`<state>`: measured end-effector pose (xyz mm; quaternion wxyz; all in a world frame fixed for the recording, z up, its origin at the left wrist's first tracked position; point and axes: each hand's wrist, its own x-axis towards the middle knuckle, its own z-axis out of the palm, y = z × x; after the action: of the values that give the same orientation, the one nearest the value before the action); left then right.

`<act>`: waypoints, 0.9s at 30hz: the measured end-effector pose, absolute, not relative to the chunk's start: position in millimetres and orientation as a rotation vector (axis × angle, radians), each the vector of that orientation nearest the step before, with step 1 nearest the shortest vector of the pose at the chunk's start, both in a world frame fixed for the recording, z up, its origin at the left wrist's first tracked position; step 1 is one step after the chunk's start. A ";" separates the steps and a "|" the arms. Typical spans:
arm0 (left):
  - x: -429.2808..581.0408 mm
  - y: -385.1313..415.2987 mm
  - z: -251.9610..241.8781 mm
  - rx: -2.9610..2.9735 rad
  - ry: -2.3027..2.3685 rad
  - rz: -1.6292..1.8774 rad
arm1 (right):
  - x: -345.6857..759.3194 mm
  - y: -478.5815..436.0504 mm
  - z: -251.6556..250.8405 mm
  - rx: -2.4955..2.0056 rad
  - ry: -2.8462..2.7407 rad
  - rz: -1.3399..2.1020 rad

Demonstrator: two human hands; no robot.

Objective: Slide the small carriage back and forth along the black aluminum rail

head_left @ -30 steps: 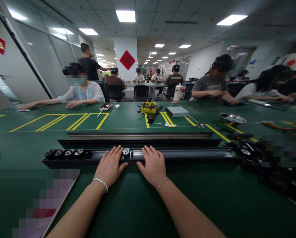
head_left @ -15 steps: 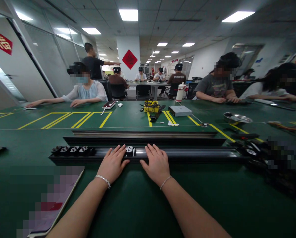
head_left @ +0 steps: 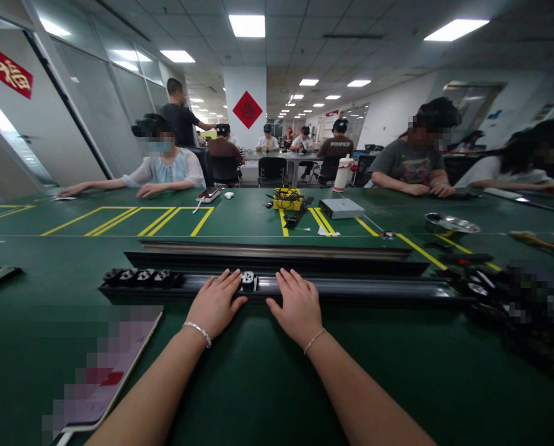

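A long black rail (head_left: 379,289) lies crosswise on the green table. My left hand (head_left: 217,301) rests on it with fingers stretched out, just left of a small black-and-white socket-like module (head_left: 248,280) set in the channel. On the module's other side my right hand (head_left: 299,305) lies on the rail, its fingers extended too. Several similar black modules (head_left: 145,275) sit in a row at the rail's left end. Behind it, parallel, is a second dark rail (head_left: 277,259).
A tablet (head_left: 114,371) lies at the left front. Black parts (head_left: 486,291) are heaped at the right. Farther back stand a yellow box (head_left: 287,199) with cables, a grey box (head_left: 342,208), a metal bowl (head_left: 452,223) and a white bottle (head_left: 342,173). Co-workers sit across the table.
The whole view has shifted slightly, so everything appears a little farther right. Both hands keep the same place on the rail. The standing person's outstretched arm in the background is lower.
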<state>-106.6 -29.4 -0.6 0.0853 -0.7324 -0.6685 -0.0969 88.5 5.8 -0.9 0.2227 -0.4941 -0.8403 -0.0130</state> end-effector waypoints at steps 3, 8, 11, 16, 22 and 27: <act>-106.5 -29.8 -0.4 -2.183 -1.988 -0.297 | 88.1 5.9 -1.3 -1.362 -2.320 -0.046; -106.1 -29.7 -0.5 -2.180 -1.982 -0.296 | 88.3 6.2 -1.9 -1.366 -2.329 -0.053; -105.5 -29.8 -0.2 -2.179 -1.984 -0.303 | 88.6 6.7 -2.7 -1.351 -2.326 -0.053; -104.9 -29.9 1.0 -2.178 -2.002 -0.302 | 88.9 7.1 -2.9 -1.352 -2.325 -0.058; -104.9 -30.1 1.7 -2.183 -2.016 -0.291 | 88.5 6.6 -0.9 -1.374 -2.335 -0.044; -104.7 -29.7 1.3 -2.187 -2.033 -0.295 | 88.2 6.2 -0.3 -1.381 -2.338 -0.037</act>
<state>-104.7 -29.7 1.3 0.0705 -0.7271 -0.6758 -0.0982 88.2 6.2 -0.3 0.2116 -0.4970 -0.8414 -0.0134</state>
